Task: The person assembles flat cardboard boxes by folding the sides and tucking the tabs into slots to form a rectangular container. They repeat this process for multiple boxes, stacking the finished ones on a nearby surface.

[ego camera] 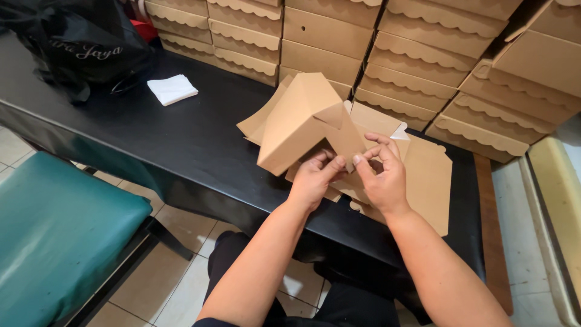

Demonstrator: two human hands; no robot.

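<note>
Both forearms reach up from the bottom edge. Left hand and right hand pinch the lower flaps of a half-folded kraft box, tilted up off the black table, likely so the corner tabs can be reached. Fingers are closed on card, not clenched. Flat box blanks lie under it toward 3 o'clock. Stacked finished boxes sit at 12, a white napkin at 10, a teal chair at 8.

Seated person's left hand and right hand pinch the corner flaps of a half-folded brown cardboard box above flat blanks on a black counter, beside stacked finished boxes.
</note>
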